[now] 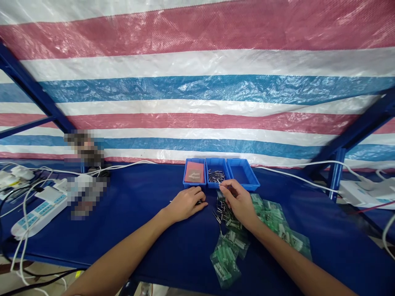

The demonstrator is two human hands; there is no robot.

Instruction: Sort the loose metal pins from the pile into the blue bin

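Observation:
My left hand (pixel 188 203) rests on the blue table with curled fingers around some thin dark pieces, which show between the thumb and fingers. Just in front of the middle blue bin (pixel 211 184), my right hand (pixel 237 199) pinches something too small to make out. That bin holds many thin metal pins (pixel 216 176). More dark pins (pixel 221 209) lie in a loose pile beside and under my right hand. Green-tinted clear packets (pixel 225 261) with small white-and-green parts spread in front of and to the right of the pile.
The left blue bin (pixel 184 176) holds a pink piece (pixel 200 167) with a marked arrow. Another blue bin (pixel 243 172) stands at the right. Power strips (pixel 40 213) and white cables lie at the left, another strip (pixel 354 193) at the right. Striped sheeting (pixel 197 90) hangs behind.

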